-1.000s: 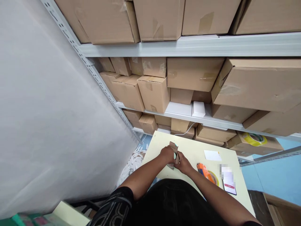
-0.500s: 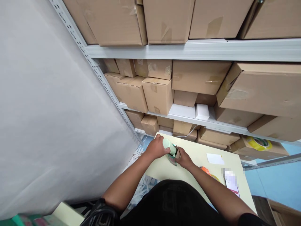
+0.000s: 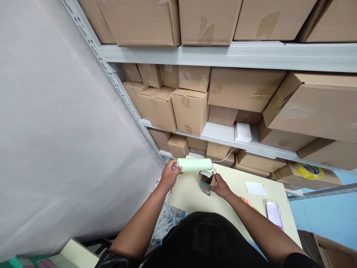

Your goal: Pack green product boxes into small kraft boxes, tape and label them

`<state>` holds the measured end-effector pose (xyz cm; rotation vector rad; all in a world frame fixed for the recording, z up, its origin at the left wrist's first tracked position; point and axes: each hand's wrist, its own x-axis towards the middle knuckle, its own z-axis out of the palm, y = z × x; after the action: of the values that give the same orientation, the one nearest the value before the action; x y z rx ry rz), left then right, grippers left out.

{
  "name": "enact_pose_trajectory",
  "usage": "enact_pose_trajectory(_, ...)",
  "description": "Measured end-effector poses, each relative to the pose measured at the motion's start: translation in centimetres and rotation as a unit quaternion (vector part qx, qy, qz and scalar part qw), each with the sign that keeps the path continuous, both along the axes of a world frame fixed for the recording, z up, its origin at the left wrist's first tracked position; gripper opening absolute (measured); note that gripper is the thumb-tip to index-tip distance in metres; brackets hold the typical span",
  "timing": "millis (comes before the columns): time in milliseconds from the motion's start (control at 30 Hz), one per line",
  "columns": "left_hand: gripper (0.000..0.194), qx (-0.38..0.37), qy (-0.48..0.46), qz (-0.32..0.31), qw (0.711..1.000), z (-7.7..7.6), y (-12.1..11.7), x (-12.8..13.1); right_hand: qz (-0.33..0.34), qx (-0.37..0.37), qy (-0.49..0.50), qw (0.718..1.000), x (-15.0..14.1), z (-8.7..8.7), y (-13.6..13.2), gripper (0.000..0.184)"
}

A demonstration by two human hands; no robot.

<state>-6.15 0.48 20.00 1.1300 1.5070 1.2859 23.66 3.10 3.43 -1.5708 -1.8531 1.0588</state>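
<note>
A pale green cylinder (image 3: 194, 165), perhaps a bottle or tumbler, lies level in the air above the table. My left hand (image 3: 169, 175) is closed round its left end. My right hand (image 3: 220, 186) grips the right side of a small cardboard box (image 3: 205, 188) with green and pinkish printing. The box stands on the table with its top open, and its inside looks dark. A small pale green piece shows by the cylinder's right end, above my right fingers; I cannot tell whether it is attached.
The cream table (image 3: 189, 193) carries a white card (image 3: 256, 188), a phone-like item (image 3: 274, 215) and an orange object (image 3: 244, 200) partly behind my right arm. Shelves (image 3: 212, 56) packed with cardboard boxes rise behind it. Yellow tape rolls (image 3: 309, 170) rest on a box at right.
The green cylinder has come up out of the box and turned from steeply tilted to level, as my left hand moved left. My right hand stays on the box.
</note>
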Motion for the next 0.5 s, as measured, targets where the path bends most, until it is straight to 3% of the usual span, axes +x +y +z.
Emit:
enact_pose_trajectory(67,0.040,-0.019,-0.145,-0.013,0.989,-1.0,-0.3,0.3,-0.002,0.003,0.000,1.000,0.1,0.2,0.0,0.089)
enact_pose_trajectory(167,0.044,-0.023,-0.265,-0.017,0.964,-2.0,-0.6,1.4,-0.012,0.006,0.004,1.000,0.5,0.5,0.2,0.095)
enact_pose_trajectory(367,0.041,-0.036,-0.358,0.004,0.933,-2.9,-0.6,3.4,-0.004,0.026,-0.024,0.999,1.7,1.4,0.2,0.097)
enact_pose_trajectory(500,0.041,-0.057,-0.409,0.003,0.911,-3.5,-0.5,4.5,0.015,0.084,-0.063,0.994,2.6,2.7,-0.2,0.092)
